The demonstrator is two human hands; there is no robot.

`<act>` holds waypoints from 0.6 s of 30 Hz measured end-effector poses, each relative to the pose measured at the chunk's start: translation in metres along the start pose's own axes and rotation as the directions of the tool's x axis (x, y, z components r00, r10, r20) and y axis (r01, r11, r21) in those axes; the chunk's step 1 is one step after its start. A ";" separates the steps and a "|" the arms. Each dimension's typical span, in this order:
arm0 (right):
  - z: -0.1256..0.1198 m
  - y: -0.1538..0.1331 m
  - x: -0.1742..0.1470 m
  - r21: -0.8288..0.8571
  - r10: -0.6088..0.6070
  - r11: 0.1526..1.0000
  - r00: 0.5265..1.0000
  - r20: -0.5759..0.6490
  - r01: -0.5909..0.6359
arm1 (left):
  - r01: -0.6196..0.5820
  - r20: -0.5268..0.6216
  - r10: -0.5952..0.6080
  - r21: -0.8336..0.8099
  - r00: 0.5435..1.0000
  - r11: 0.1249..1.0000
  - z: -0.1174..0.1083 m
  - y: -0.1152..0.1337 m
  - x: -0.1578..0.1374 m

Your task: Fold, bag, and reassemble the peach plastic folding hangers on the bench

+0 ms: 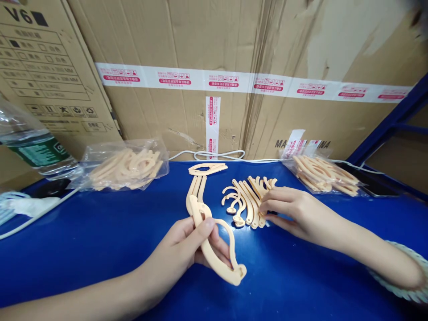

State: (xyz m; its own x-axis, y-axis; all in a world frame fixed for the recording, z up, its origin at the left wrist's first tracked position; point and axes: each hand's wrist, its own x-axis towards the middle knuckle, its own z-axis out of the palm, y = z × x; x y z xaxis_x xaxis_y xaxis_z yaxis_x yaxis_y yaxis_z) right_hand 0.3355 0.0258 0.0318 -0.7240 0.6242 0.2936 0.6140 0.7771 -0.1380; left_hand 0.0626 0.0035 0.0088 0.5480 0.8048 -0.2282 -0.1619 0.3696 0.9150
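Left hand (192, 243): closed around a cream curved frame (219, 263), thumb on top, above the blue table (100, 232).
Right hand (297, 214): fingers bent at the right edge of the loose pieces (248, 207); cannot tell whether they pinch one.
Far side of left hand: narrow strips (202, 189), with a finished-looking frame (219, 168) just beyond.
Back edge: plastic bags of pieces, left (127, 167) and right (326, 174); bottle (40, 151) far left; cardboard (174, 40) behind.

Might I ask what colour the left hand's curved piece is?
The smooth, curved piece is pale peach, as the head view shows.
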 end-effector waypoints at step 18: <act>-0.008 -0.004 -0.004 0.095 0.099 0.990 0.993 0.071 -0.105 | -0.035 0.056 0.035 0.000 0.998 0.999 -0.003 -0.002 0.002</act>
State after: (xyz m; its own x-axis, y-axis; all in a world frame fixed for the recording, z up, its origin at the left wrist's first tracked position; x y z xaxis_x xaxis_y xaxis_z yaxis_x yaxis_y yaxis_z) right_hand 0.3385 0.0199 0.0383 -0.6803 0.7019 0.2110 0.6542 0.7113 -0.2571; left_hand 0.0617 0.0055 0.0056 0.5873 0.7899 -0.1765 -0.1815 0.3411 0.9224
